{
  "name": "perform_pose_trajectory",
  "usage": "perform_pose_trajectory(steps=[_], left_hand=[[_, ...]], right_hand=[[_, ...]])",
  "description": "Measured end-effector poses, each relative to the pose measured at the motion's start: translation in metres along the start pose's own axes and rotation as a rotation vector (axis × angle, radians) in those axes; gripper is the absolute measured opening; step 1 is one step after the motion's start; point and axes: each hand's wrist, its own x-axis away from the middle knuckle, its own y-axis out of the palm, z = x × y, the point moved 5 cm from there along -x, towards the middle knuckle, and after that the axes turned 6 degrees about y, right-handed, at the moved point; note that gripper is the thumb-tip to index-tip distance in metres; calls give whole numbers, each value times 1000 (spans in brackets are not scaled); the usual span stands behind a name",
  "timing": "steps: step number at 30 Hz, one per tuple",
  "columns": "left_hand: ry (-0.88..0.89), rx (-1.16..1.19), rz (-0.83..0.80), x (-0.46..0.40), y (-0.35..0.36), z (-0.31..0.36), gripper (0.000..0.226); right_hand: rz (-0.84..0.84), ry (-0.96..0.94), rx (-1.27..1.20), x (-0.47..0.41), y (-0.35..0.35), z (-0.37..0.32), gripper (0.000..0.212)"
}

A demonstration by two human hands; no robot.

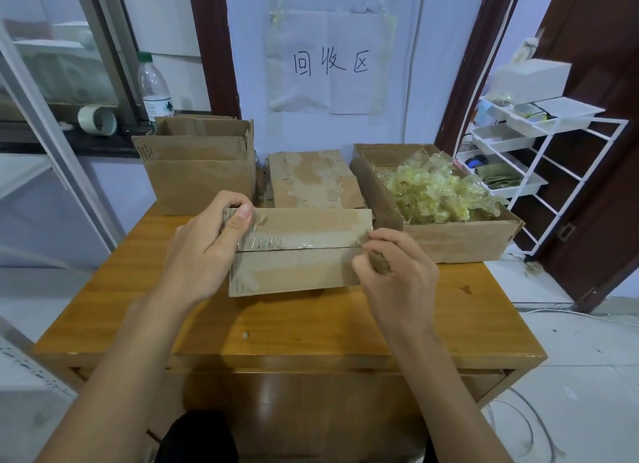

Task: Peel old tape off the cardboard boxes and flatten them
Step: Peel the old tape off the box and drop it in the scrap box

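A small closed cardboard box (297,269) lies on the wooden table (290,327) in front of me. A strip of clear tape (301,242) runs along its top seam. My left hand (207,244) grips the box's left end, thumb on top near a torn tape scrap. My right hand (390,272) is at the box's right end, its fingers pinching the tape's end at the corner.
An open box (197,172) stands at the back left, flattened cardboard (311,179) lies behind the small box, and a box of peeled tape scraps (446,227) sits at the right. A white wire rack (539,158) stands to the right; a bottle (154,85) and tape roll (98,120) are on the sill.
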Motion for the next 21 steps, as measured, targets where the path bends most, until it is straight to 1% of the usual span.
perform_pose_trajectory(steps=[5, 9, 11, 15, 18, 21], left_hand=[[-15, 15, -4, -2, 1, -1, 42], [-15, 34, -6, -3, 1, -2, 42], [-16, 31, -2, -2, 2, -2, 41], [-14, 35, 14, 0, 3, -1, 40], [-11, 36, 12, 0, 3, -1, 42], [-7, 51, 12, 2, 2, -1, 42]], right_hand=[[7, 137, -86, -1, -3, 4, 20], [-17, 207, -138, 0, -5, 7, 21], [-3, 230, -180, 2, -6, 10, 22], [-13, 150, -187, 4, -5, 11, 18], [-107, 61, -134, 3, -4, 11, 11], [-205, -7, -133, 2, -4, 10, 8]])
